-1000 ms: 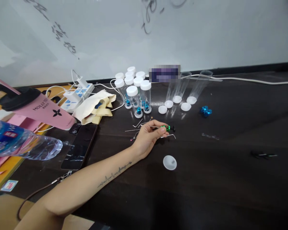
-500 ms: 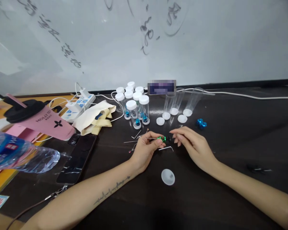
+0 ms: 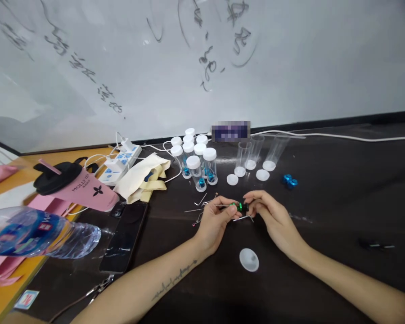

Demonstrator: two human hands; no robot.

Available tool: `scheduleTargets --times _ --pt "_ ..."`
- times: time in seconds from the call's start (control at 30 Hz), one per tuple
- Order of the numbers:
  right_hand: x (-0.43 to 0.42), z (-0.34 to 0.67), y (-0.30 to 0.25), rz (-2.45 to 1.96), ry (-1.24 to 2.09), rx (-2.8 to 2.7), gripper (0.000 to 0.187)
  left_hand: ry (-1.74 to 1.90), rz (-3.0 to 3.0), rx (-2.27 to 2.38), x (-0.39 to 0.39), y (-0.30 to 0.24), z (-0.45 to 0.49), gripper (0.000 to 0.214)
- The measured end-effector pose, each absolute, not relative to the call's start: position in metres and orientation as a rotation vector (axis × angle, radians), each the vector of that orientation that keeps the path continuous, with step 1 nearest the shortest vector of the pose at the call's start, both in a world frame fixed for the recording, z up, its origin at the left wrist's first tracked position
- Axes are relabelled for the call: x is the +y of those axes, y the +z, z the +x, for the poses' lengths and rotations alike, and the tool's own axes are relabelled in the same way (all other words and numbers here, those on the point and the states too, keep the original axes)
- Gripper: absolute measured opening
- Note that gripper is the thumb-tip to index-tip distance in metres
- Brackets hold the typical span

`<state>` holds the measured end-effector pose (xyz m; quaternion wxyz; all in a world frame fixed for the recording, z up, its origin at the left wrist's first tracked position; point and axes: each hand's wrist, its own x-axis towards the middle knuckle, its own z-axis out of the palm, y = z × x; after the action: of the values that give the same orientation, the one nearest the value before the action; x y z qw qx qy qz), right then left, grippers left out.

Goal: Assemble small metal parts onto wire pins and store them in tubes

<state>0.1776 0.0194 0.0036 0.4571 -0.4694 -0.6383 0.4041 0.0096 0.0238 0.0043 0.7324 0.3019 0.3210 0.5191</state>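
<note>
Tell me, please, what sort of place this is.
Probably an office or workroom: a written-on whiteboard rises behind a dark table, where white-capped clear tubes stand upright.

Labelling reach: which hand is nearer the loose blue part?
Right. Right hand: in front of the loose blue part, slightly left; left hand: in front too, farther left.

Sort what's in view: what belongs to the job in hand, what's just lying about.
Likely the job's:
green-and-black part in the left hand
L-shaped key
capped tubes
open-topped tubes
blue part

Apparently just lying about:
pink MOLLY TEA cup
water bottle
smartphone
power strip
cream bag
</note>
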Motion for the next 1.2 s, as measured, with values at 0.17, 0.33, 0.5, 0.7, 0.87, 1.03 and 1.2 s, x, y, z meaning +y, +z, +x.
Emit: scheduleTargets --times 0.17,0.33,0.5,0.7,0.87,1.03,1.2 --pt "0.018 0.183 0.009 -1.09 1.126 -1.554 0.035 1.128 0.663 0.756 0.024 0.008 0.009 0.017" --pt "0.015 0.186 0.013 -1.098 1.162 -1.579 0.038 1.099 0.642 0.779 0.026 0.011 0.01 0.018" --pt "0.023 0.196 0.018 -1.14 1.17 -1.764 0.023 1.094 0.648 0.801 0.026 0.01 0.01 0.016" --pt "0.032 0.199 0.013 -1.18 1.171 -1.892 0.039 1.103 0.631 0.823 0.026 0.01 0.012 0.018" --pt "0.032 0.196 0.009 -1.219 1.209 -1.726 0.031 1.187 0.611 0.875 0.023 0.009 0.015 0.017" --pt "0.033 0.197 0.011 -1.217 1.23 -1.694 0.021 1.132 0.632 0.859 0.023 0.01 0.015 0.015" --pt "0.032 0.198 0.012 -1.181 1.198 -1.768 0.011 1.033 0.609 0.832 0.023 0.011 0.007 0.018"
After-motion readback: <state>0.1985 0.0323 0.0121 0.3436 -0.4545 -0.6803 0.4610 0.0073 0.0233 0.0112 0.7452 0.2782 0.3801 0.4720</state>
